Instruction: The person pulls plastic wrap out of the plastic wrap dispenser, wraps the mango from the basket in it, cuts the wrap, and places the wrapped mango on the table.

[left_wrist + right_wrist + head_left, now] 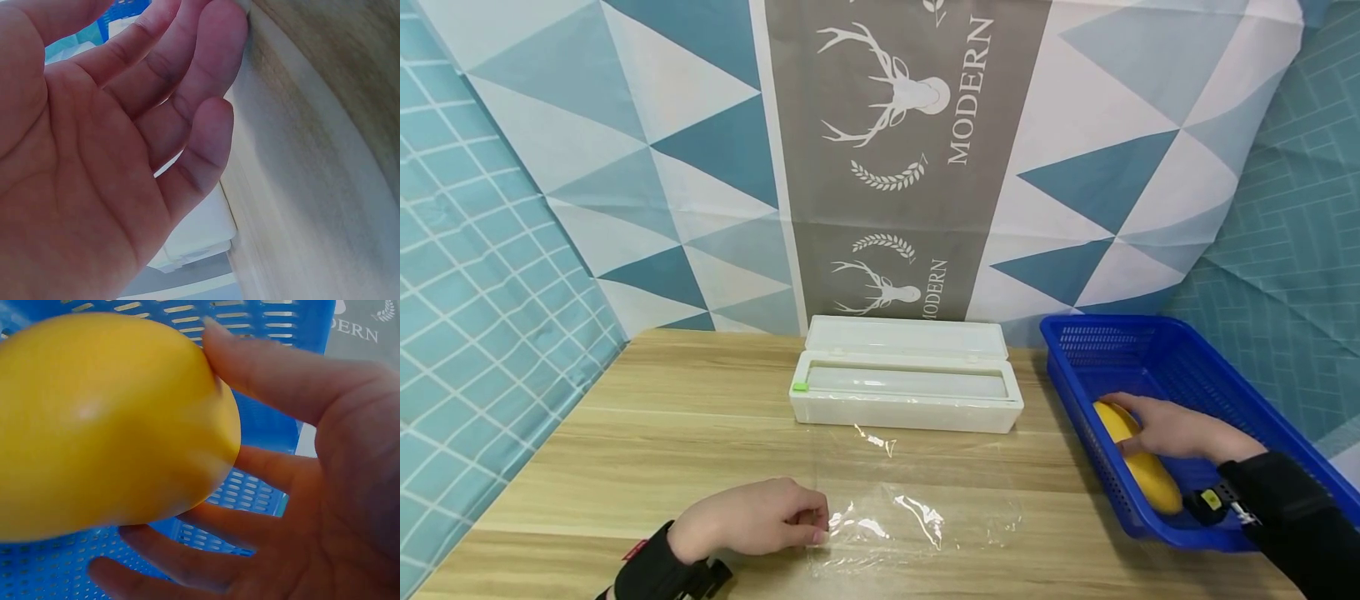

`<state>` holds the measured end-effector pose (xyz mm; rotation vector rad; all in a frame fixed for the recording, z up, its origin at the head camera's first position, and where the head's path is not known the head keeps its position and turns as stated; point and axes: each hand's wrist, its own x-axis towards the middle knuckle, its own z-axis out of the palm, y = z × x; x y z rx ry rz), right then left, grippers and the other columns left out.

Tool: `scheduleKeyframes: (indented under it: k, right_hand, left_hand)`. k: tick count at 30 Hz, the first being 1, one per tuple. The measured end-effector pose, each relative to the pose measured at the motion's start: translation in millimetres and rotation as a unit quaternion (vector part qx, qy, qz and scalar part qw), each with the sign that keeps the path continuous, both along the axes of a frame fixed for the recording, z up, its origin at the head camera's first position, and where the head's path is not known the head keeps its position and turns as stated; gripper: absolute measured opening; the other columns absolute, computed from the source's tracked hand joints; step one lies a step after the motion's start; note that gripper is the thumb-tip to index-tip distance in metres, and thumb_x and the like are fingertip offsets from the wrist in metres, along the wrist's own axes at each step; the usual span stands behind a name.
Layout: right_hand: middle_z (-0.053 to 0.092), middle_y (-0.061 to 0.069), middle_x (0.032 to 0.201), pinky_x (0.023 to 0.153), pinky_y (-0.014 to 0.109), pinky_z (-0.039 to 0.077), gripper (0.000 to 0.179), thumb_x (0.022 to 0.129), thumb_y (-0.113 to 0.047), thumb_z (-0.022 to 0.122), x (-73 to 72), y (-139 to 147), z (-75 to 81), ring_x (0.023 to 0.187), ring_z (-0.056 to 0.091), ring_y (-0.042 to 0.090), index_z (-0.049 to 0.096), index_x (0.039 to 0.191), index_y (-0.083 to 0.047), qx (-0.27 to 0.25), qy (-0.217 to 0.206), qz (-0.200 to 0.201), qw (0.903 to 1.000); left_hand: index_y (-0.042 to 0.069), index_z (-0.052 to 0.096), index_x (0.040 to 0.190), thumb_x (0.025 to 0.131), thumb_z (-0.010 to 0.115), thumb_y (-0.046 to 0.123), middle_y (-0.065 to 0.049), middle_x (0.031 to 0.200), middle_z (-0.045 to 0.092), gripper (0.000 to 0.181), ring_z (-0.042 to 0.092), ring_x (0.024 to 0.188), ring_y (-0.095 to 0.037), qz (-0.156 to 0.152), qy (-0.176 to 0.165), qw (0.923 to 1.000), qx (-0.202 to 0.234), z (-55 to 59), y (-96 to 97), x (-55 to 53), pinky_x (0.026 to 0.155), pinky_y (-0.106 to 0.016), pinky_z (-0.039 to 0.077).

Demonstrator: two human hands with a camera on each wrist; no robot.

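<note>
My right hand (1180,429) holds one end of a long, smooth yellow fruit (1152,479), shaped like a mango, inside the blue plastic basket (1071,433). In the right wrist view the thumb lies on one side of the fruit (119,425) and the fingers on the other. My left hand (756,517) rests low over the table at the left edge of a clear sheet of cling film (917,508). Its fingers are loosely bent in the left wrist view, with fingertips (219,31) close to the tabletop and nothing visible in the palm.
A white cling film dispenser box (906,412) stands at the back of the wooden table (647,433), lid raised, roll inside, with a green slider at its left end. The film sheet lies in front of it. Patterned cloth (700,167) hangs behind the table.
</note>
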<state>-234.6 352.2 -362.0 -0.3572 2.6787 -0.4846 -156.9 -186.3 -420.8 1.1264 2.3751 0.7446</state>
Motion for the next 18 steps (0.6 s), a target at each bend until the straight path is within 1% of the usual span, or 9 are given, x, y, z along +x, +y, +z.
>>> scheduleKeyframes:
  k: [4, 7, 10, 13, 15, 18]
  right_hand:
    - [0.048, 0.02, 0.12, 0.07, 0.04, 0.047, 0.087, 0.073, -0.032, 0.073, 1.5, 0.0, 0.7, 0.093, 0.049, 0.029, 0.029, 0.141, -0.002, -0.022, -0.049, -0.031, 0.9981]
    - [0.048, 0.019, 0.116, 0.064, 0.039, 0.049, 0.088, 0.073, -0.031, 0.073, 3.2, 1.5, 0.0, 0.088, 0.05, 0.027, 0.027, 0.142, -0.003, -0.036, -0.058, -0.045, 0.9966]
    - [0.049, 0.018, 0.115, 0.062, 0.036, 0.048, 0.089, 0.071, -0.033, 0.074, 3.6, 3.8, -0.5, 0.085, 0.051, 0.025, 0.029, 0.142, -0.003, -0.029, -0.031, -0.033, 0.9986]
    - [0.051, 0.017, 0.113, 0.062, 0.034, 0.047, 0.09, 0.071, -0.038, 0.074, 3.7, 7.5, 1.8, 0.084, 0.051, 0.023, 0.029, 0.141, -0.002, -0.012, 0.012, -0.008, 0.9998]
    - [0.052, 0.019, 0.114, 0.064, 0.035, 0.046, 0.091, 0.071, -0.042, 0.073, 4.1, 9.9, 6.5, 0.086, 0.051, 0.025, 0.03, 0.141, -0.001, -0.001, 0.047, 0.006, 0.9989]
    - [0.051, 0.022, 0.117, 0.065, 0.038, 0.046, 0.093, 0.072, -0.047, 0.071, 5.4, 12.8, 17.9, 0.089, 0.052, 0.027, 0.029, 0.141, -0.001, 0.008, 0.098, 0.013, 0.9951]
  left_hand:
    - [0.027, 0.055, 0.087, 0.093, 0.047, 0.043, 0.017, 0.064, 0.044, 0.018, 0.039, 0.054, 0.002, -0.002, 0.003, 1.0, 0.0, 0.0, 0.2, -0.6, 0.049, -0.019, 0.036]
    - [0.027, 0.055, 0.087, 0.093, 0.047, 0.043, 0.017, 0.064, 0.044, 0.019, 0.039, 0.054, 0.002, -0.003, 0.002, 1.0, -0.001, -0.1, 1.1, -0.8, 0.049, -0.019, 0.036]
    - [0.027, 0.055, 0.087, 0.093, 0.047, 0.043, 0.017, 0.065, 0.044, 0.019, 0.04, 0.054, 0.002, -0.002, -0.002, 1.0, -0.002, 0.6, 1.1, -0.7, 0.05, -0.019, 0.036]
    - [0.027, 0.056, 0.088, 0.094, 0.047, 0.042, 0.017, 0.065, 0.044, 0.018, 0.04, 0.055, 0.002, -0.002, -0.007, 1.0, -0.001, 1.0, 1.0, -0.7, 0.05, -0.019, 0.036]
    - [0.027, 0.056, 0.088, 0.094, 0.047, 0.042, 0.017, 0.065, 0.044, 0.018, 0.039, 0.054, 0.002, -0.003, -0.008, 1.0, 0.0, 1.1, 0.8, -0.8, 0.05, -0.019, 0.035]
    - [0.027, 0.056, 0.088, 0.094, 0.047, 0.042, 0.018, 0.065, 0.044, 0.018, 0.039, 0.054, 0.002, -0.004, -0.005, 1.0, -0.001, 0.5, 0.8, -0.7, 0.05, -0.019, 0.035]
